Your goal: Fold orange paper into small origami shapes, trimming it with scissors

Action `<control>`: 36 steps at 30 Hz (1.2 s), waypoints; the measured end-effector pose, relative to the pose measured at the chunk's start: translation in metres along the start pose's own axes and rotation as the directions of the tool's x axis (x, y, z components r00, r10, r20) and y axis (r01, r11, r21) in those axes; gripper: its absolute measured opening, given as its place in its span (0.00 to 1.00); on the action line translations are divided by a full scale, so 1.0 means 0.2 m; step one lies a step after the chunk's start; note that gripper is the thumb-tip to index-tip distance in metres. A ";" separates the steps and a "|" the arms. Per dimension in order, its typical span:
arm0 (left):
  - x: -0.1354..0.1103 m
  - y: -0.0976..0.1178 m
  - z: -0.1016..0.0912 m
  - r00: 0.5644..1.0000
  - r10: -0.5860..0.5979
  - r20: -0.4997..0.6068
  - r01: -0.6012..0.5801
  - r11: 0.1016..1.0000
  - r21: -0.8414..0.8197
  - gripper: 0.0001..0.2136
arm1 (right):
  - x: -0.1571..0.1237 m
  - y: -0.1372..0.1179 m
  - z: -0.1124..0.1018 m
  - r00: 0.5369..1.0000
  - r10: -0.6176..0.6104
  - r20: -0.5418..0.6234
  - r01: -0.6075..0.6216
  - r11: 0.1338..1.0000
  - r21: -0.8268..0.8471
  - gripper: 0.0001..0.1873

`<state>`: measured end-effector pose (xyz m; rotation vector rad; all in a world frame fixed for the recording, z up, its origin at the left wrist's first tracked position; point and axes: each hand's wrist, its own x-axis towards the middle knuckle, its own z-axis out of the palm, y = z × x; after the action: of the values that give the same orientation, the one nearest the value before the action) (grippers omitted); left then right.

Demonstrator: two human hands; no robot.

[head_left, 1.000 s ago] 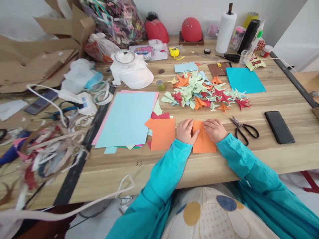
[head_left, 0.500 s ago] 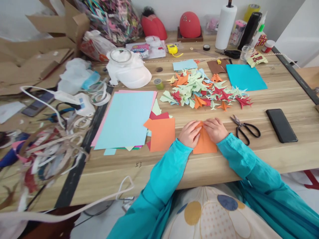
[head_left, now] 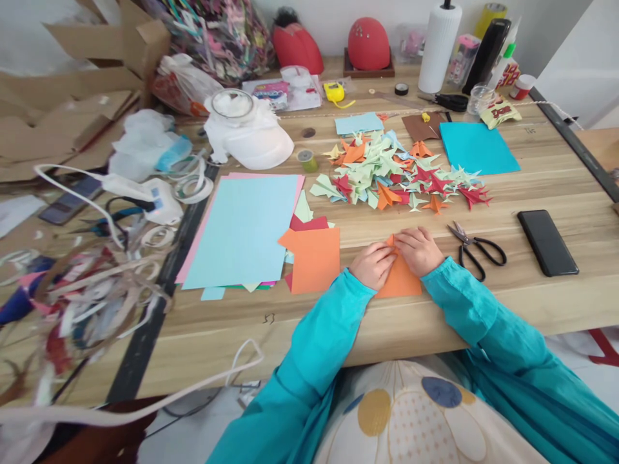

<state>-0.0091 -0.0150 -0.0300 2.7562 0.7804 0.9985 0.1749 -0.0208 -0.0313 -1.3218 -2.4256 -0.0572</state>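
Note:
An orange sheet of paper (head_left: pixel 401 280) lies folded near the front edge of the wooden table (head_left: pixel 532 296). My left hand (head_left: pixel 373 264) presses its left flap down with curled fingers. My right hand (head_left: pixel 418 250) pinches the paper's top point, fingers bent on it. Both sleeves are teal. A second orange sheet (head_left: pixel 314 259) lies just left of my left hand. Behind the hands spreads a pile of folded paper shapes (head_left: pixel 396 174) in pale green, red and orange.
Black scissors (head_left: pixel 476 248) and a black phone (head_left: pixel 547 242) lie to the right. A stack of coloured paper (head_left: pixel 244 229) topped by light blue is on the left, a teal sheet (head_left: pixel 478 148) at the back right. Cardboard, tape rolls and cords clutter the far left.
Both hands have folded the orange sheet's upper corners inward, so its top now comes to a point. The left hand slid right and down onto the flap.

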 end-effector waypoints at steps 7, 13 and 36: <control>0.00 -0.01 0.00 0.998 0.046 -0.030 -0.046 0.999 0.012 0.11 | 0.01 -0.02 -0.03 0.996 0.057 0.068 -0.052 0.996 -0.067 0.18; -0.03 -0.04 0.01 0.998 -0.035 -0.056 0.036 0.999 0.012 0.14 | 0.01 -0.02 -0.04 0.989 0.092 0.115 -0.080 0.991 -0.106 0.19; -0.03 -0.02 0.01 0.999 -0.052 -0.013 0.053 0.995 0.083 0.09 | 0.02 -0.04 -0.06 0.981 0.123 0.151 -0.109 0.989 -0.098 0.21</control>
<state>-0.0138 -0.0142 -0.0362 2.7860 0.9114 0.9938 0.1712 -0.0251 -0.0172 -1.5594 -2.4949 -0.0320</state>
